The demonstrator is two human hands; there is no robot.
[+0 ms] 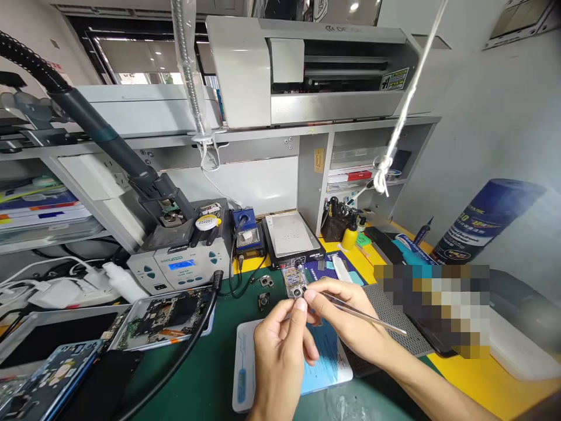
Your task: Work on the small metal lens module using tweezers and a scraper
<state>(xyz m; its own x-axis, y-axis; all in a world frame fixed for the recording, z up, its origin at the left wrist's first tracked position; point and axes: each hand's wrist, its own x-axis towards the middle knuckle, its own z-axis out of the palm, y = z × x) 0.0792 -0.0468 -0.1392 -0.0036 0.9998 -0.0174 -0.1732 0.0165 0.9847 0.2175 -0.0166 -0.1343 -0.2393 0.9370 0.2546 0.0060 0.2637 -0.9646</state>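
**Now: a tiny part pinched over the bench mat**

The left hand (280, 345) is closed in a pinch. Its thumb and forefinger grip a small silvery twin-lens camera module (300, 290), and the other fingers are curled in. The module is held just above the dark green work mat (210, 374), near the middle of the bench and on the far side of a white and pale-blue plastic card (245, 374).

The right hand (346, 318) is closed around a pair of thin steel tweezers (363, 317), gripping them close to the working end, with the tips right at the module.

The module's two round lenses face up toward the viewer. Its long axis seems to run left to right, though it is too small to be sure. The tweezers slant from the module out to the near right.

Judging by the grip, the work would go best with both wrists braced on the mat, a light pinch on the module's edges only, and the fingers and tweezer tips kept off the lens glass.
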